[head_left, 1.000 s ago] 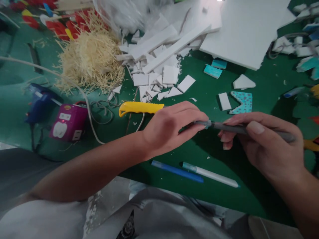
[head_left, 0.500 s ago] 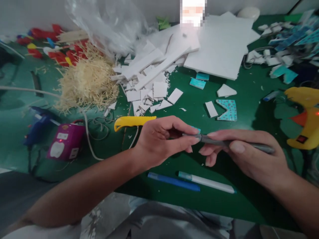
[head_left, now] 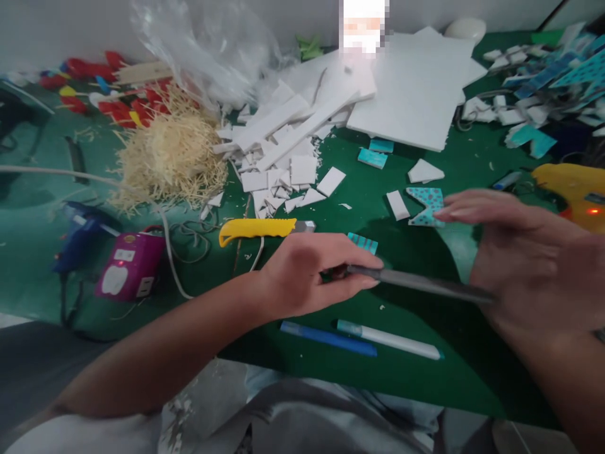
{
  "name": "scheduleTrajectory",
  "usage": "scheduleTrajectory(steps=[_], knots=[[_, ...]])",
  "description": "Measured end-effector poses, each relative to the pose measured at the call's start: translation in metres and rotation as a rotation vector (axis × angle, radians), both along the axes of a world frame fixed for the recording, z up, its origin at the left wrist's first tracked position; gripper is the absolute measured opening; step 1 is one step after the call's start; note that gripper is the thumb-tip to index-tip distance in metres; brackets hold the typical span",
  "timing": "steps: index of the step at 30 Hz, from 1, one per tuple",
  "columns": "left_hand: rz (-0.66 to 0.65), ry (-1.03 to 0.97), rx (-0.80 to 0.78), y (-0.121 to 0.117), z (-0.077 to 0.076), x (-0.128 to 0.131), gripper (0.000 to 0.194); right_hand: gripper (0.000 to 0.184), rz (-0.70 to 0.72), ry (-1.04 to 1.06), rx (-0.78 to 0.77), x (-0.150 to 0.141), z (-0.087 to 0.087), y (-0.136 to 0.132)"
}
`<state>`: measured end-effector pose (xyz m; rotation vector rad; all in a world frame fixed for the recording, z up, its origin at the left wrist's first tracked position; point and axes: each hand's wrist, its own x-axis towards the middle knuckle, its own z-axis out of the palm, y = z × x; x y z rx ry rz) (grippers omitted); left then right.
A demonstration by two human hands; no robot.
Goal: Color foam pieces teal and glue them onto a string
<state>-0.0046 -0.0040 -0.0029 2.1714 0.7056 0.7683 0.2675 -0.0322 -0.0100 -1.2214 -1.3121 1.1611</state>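
In my left hand (head_left: 312,274) a dark grey pen (head_left: 432,285) is pinched between thumb and fingers, its long end pointing right. My right hand (head_left: 534,265) is off the pen, fingers stretched out and slightly blurred, near a notched teal piece with dark spots (head_left: 432,200). Just beyond the left fingertips lies a small striped teal piece (head_left: 363,243). A yellow utility knife (head_left: 259,230) rests behind my left wrist. Nearer to me, a blue pen (head_left: 328,339) and a white pen with teal ends (head_left: 397,342) lie side by side.
White foam offcuts (head_left: 302,170) and large white boards (head_left: 406,88) cover the back. Wood straw (head_left: 174,157), a purple box (head_left: 130,268) and a blue glue gun (head_left: 82,230) are at left, among cables. A yellow glue gun (head_left: 567,183) sits at right.
My right hand has let go of the grey pen and moved right, its fingers opening. The left hand keeps the pen and has dropped slightly, so the striped piece and knife blade show more.
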Motion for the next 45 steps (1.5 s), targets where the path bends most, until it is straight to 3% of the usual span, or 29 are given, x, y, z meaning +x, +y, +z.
scheduleTrajectory(steps=[4,8,12,15,19,24,27,33,38,45], knots=[[-0.183,0.064,0.171,0.0,-0.008,-0.001,0.014,0.035,-0.126,-0.035,0.06,-0.009,-0.003,0.008],[-0.223,0.169,0.306,0.002,-0.014,-0.003,0.023,0.02,-0.339,-0.02,0.198,-0.025,-0.004,0.013],[0.012,0.276,0.426,0.008,-0.017,-0.005,0.021,0.023,-0.526,-0.02,0.314,-0.031,-0.004,0.016],[0.184,0.436,0.458,0.011,-0.019,-0.005,0.024,0.026,-0.565,-0.219,0.286,-0.023,-0.003,0.018],[0.191,0.574,0.39,0.014,-0.02,-0.002,0.031,0.043,-0.411,-0.601,0.248,-0.004,-0.007,0.02],[0.144,0.576,0.36,0.015,-0.018,-0.001,0.023,0.052,-0.166,-0.975,0.344,0.007,-0.014,0.023],[0.125,0.573,0.335,0.016,-0.017,-0.002,0.021,0.056,-0.105,-1.013,0.36,0.007,-0.017,0.025],[0.109,0.549,0.339,0.017,-0.017,-0.003,0.019,0.057,-0.011,-1.119,0.556,-0.002,-0.028,0.031],[0.112,0.543,0.347,0.017,-0.015,-0.002,0.018,0.053,0.077,-1.169,0.597,-0.012,-0.032,0.037],[0.121,0.574,0.319,0.016,-0.014,0.0,0.019,0.041,0.09,-1.042,0.63,-0.018,-0.024,0.035]])
